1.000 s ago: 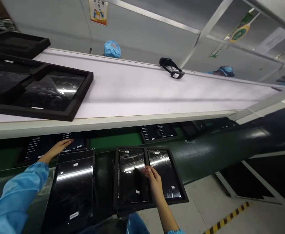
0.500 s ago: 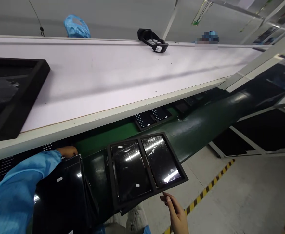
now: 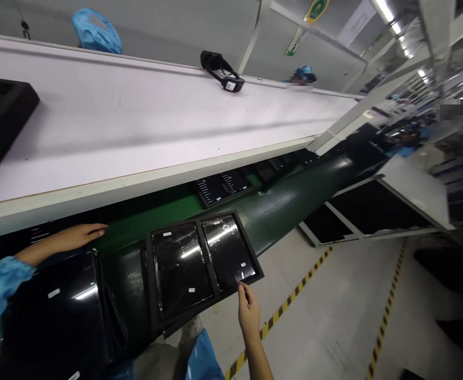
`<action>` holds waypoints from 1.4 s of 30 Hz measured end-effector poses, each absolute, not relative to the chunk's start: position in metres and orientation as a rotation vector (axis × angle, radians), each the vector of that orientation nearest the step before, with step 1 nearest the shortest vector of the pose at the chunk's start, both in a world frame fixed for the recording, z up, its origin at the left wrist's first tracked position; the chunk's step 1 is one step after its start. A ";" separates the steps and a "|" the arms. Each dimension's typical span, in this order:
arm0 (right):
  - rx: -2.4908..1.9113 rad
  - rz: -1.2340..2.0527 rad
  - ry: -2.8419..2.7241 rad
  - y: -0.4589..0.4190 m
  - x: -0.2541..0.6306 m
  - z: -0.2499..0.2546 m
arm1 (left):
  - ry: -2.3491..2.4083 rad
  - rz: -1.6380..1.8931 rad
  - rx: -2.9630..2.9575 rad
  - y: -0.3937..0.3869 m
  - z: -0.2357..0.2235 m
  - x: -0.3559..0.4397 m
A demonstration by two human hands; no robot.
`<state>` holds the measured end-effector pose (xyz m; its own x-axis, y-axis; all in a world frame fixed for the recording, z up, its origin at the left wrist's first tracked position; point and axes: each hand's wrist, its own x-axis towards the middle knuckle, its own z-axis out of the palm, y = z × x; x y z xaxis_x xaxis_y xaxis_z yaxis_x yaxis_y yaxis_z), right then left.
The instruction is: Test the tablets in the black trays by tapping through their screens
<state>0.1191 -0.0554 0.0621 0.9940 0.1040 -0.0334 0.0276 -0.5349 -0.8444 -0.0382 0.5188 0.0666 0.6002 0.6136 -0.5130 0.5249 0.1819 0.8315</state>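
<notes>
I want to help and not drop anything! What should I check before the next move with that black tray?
1. Left hand open and not holding anything: ok.
2. Right hand gripping the two-panel black tray: cannot tell; its fingertips are at the tray's edge.
3. Both glossy panels sitting in their tray compartments: ok.
4. Tray fully on the dark green belt: not ok; its outer edge sticks out past the belt.
5. Tray apart from the big black panel beside it: ok; belt shows between them.
</notes>
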 end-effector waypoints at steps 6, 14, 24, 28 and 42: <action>-2.289 -0.098 -0.274 -0.053 0.191 0.047 | 0.509 -0.179 1.554 0.417 0.093 0.007; -2.513 0.128 -0.570 -0.012 0.287 0.036 | 0.243 -0.041 1.817 0.278 0.044 0.114; -2.479 0.310 -0.642 0.005 0.339 0.027 | 0.469 0.156 1.758 0.267 0.018 0.154; -2.464 0.323 -0.708 0.004 0.347 0.020 | 0.456 0.229 1.777 0.267 0.014 0.151; -2.451 0.395 -0.726 0.013 0.352 0.029 | 0.512 0.263 1.880 0.255 0.021 0.139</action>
<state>0.3525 0.0126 0.0288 0.8109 0.5727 -0.1200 0.4115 -0.7039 -0.5789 0.1391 0.2550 0.0208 0.8813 0.4683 -0.0632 0.2214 -0.2911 0.9307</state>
